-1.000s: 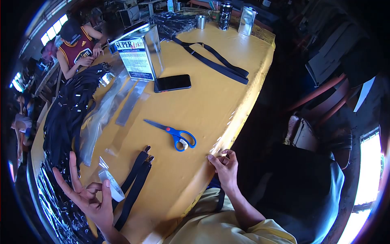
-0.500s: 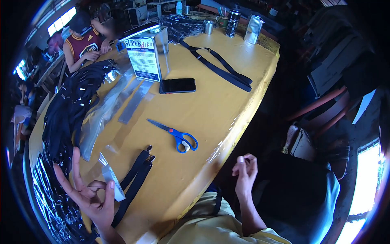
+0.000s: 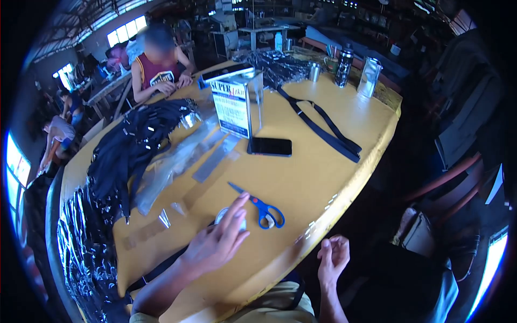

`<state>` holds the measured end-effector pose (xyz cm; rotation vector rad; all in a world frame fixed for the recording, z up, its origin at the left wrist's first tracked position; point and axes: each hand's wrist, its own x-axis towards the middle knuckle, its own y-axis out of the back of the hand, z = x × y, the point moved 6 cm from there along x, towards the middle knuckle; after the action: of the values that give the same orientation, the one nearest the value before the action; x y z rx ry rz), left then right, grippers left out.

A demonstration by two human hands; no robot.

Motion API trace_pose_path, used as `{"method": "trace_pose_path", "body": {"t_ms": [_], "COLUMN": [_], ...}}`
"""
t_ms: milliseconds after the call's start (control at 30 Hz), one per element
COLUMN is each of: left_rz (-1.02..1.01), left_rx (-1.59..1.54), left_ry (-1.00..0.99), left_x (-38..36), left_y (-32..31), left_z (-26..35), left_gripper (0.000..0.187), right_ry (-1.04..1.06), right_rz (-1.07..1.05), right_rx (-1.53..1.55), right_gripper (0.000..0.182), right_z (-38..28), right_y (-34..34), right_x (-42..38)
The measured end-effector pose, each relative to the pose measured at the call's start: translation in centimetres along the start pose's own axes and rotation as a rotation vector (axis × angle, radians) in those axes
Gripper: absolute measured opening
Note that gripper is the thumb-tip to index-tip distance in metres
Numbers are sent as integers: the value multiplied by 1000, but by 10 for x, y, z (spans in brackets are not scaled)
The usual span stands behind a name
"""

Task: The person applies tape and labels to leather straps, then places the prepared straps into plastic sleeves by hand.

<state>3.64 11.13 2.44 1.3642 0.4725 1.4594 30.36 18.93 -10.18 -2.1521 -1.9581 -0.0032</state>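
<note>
My left hand is palm down over the table, fingers forward and the index finger outstretched. A whitish roll of tape shows on both sides of its fingers; the thumb is hidden. Just past the fingertips lie blue-handled scissors, blades pointing away to the left. My right hand is off the table's near edge with its fingers curled in to the thumb, and I cannot tell whether anything is inside. Beneath my left forearm runs a black strap, partly covered.
A contact cement can stands behind a phone. Black straps are heaped along the left side, beside clear plastic strips. Another black strap, a tumbler and a silver container are at the right. A person sits across the table.
My left hand has swung right and turned palm down, bringing the roll of tape near the scissors. My right hand stays beside the edge, fingers curled. The view has tilted up and left.
</note>
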Motion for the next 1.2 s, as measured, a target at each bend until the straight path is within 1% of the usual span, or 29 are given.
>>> {"method": "trace_pose_path", "body": {"t_ms": [33,100,133,167,200,233,267,300,367,400,433,467,500,533,567,600,667,700,767,800,867,900,933,1000,1033,1067,1133,1167,1200], "left_rz": [46,45,35,-66,-76,7,86,132,119,135,81,91,49,8,42,22,-28,-9,-84,-62,-180,-280,-260,-252,-200,-203,-34,-147,-163], "left_rx": [78,114,129,146,149,31,-89,-72,-59,-38,-24,-21,27,74,92,60,45,42,149,143,241,302,293,215,200,201,35,-19,-15], "left_ry": [-112,-151,-176,-133,-129,-88,-59,-60,-71,-61,3,-11,-45,-74,-153,-155,-120,-125,-99,-106,-9,52,56,76,51,56,170,356,364], "left_x": [11,34,44,54,62,74,87,97,111,120,127,139,152,164,176,194,230,245,278,290,306,310,315,317,314,314,312,308,300], "left_y": [-6,-30,-37,-42,-45,-45,-43,-39,-37,-35,-37,-38,-43,-51,-65,-76,-105,-118,-150,-162,-190,-193,-200,-229,-230,-232,-194,-153,-142], "left_z": [2,-13,-15,-19,-27,-41,-52,-58,-68,-72,-77,-76,-74,-73,-81,-84,-103,-113,-138,-151,-177,-180,-190,-218,-219,-226,-218,-195,-192], "left_gripper": [81,79,77,85,85,86,88,91,93,94,91,91,89,87,83,87,89,89,95,95,101,105,105,98,88,88,84,82,82], "right_ry": [9,11,9,56,102,280,482,524,564,568,638,707,722,725,727,739,524,539,341,357,427,392,407,370,362,386,443,472,502], "right_rz": [-15,-19,-19,-59,-99,-173,-300,-363,-593,-568,-598,-629,-619,-674,-731,-727,-855,-850,-825,-816,-678,-647,-649,-535,-510,-468,-435,-429,-421], "right_rx": [-37,-128,-119,-243,-368,-532,-707,-721,-831,-832,-988,-1144,-1146,-1188,-1233,-1242,-1084,-1098,-1058,-1076,-1042,-1048,-1065,-1092,-1083,-1119,-1082,-1075,-1065], "right_gripper": [17,18,18,20,21,26,29,30,49,49,53,56,56,56,56,56,41,41,29,29,23,24,24,24,25,25,24,24,23], "right_z": [5,11,10,5,0,-11,-36,-50,-29,-18,-5,7,17,30,40,36,27,17,0,-11,-38,-43,-44,-43,-38,-32,-19,-14,-9], "right_y": [2,8,6,1,-5,-26,-53,-81,-130,-145,-164,-178,-185,-190,-193,-193,-187,-182,-166,-157,-134,-123,-117,-100,-95,-91,-92,-97,-103], "right_x": [-2,-1,3,8,13,22,29,34,41,44,43,44,47,47,50,59,74,81,101,107,124,135,145,168,179,189,214,226,240]}}
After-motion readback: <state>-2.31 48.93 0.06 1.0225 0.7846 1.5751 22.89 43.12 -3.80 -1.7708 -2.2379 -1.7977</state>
